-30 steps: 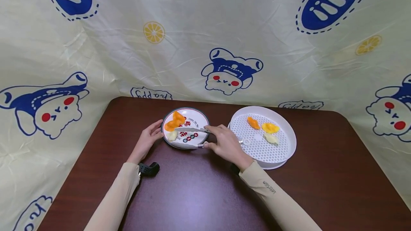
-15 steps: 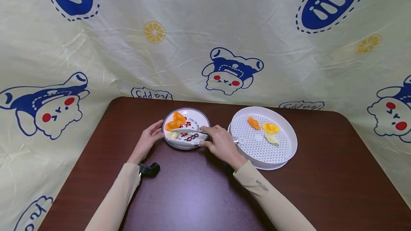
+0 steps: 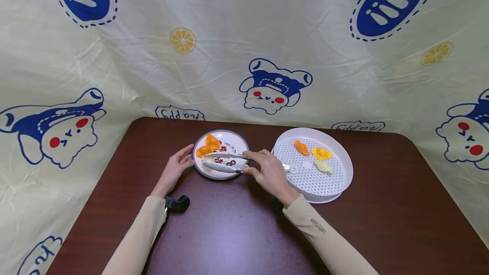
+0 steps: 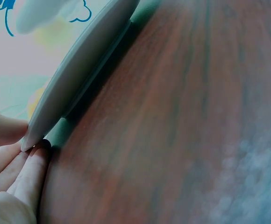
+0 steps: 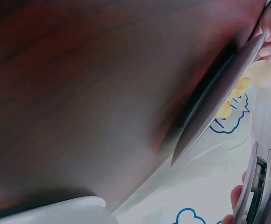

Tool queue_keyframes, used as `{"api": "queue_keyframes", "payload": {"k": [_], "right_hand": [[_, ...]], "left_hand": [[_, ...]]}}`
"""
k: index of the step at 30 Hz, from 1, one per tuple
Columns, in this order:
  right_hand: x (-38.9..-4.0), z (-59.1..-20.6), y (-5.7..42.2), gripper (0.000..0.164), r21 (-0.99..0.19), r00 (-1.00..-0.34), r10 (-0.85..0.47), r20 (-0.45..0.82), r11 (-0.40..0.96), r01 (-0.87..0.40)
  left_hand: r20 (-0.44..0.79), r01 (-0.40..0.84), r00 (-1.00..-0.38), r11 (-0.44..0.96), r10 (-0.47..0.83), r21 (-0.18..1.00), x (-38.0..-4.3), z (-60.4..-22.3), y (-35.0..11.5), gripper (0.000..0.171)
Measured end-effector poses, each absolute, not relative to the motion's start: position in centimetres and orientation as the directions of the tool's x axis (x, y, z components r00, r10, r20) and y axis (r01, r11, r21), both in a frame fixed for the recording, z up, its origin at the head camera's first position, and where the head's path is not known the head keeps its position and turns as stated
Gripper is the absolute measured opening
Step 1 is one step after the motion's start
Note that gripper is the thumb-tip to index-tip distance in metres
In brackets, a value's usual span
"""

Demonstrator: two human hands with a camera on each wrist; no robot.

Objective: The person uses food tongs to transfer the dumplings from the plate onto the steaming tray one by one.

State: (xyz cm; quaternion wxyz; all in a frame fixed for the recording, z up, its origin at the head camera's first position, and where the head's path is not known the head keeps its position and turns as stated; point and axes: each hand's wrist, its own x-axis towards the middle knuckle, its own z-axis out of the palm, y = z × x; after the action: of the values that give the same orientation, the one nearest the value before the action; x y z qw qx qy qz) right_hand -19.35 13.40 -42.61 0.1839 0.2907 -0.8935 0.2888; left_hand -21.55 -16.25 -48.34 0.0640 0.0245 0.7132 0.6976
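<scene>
My left hand (image 3: 176, 165) pinches the left rim of a white plate (image 3: 238, 143), thumb above and fingers beneath in the left wrist view. Orange dumpling-like pieces (image 3: 208, 144) lie on the plate's left side. My right hand (image 3: 269, 175) grips metal tongs (image 3: 227, 155) reaching leftward over the plate. Between the tong tips is a pale piece (image 5: 261, 72), partly covered by the upper arm in the head view. The right wrist view shows the tong tips right at this piece.
A round white tray (image 3: 345, 169) with a perforated base stands right of the plate. In it lie an orange piece (image 3: 302, 147), a yellow piece (image 3: 322, 152) and a pale piece (image 3: 322, 166). A patterned sheet (image 3: 221, 84) hangs behind the brown table (image 3: 229, 224).
The tongs' arms have come closer together and turned, their tips now around the pale piece on the plate. My right hand shifted slightly left, then back right. The left hand stays at the rim.
</scene>
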Motion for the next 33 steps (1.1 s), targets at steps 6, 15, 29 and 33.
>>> {"api": "queue_keyframes", "payload": {"k": [6, 15, 29, 33], "right_hand": [[-19.3, -42.6, 14.0, 0.038, -0.414, -0.770, -0.400, 0.498, 0.670, -0.616], [-19.3, -42.2, 14.6, 0.030, -0.423, -0.779, -0.376, 0.502, 0.678, -0.601], [-18.9, -39.8, 17.0, 0.039, -0.401, -0.752, -0.336, 0.567, 0.685, -0.608], [-18.7, -39.1, 19.0, 0.041, -0.378, -0.726, -0.307, 0.615, 0.694, -0.613]], "left_hand": [[-0.068, -0.065, -0.990, 0.030, 0.122, 0.997, -21.5, -48.4, -16.2, 0.057], [-0.056, -0.056, -0.990, 0.000, 0.129, 0.998, -21.6, -48.4, -16.3, 0.057], [-0.075, -0.073, -0.990, 0.023, 0.119, 0.997, -21.5, -48.3, -16.1, 0.057], [-0.082, -0.080, -0.989, 0.027, 0.120, 0.996, -21.6, -48.4, -16.2, 0.057]]}}
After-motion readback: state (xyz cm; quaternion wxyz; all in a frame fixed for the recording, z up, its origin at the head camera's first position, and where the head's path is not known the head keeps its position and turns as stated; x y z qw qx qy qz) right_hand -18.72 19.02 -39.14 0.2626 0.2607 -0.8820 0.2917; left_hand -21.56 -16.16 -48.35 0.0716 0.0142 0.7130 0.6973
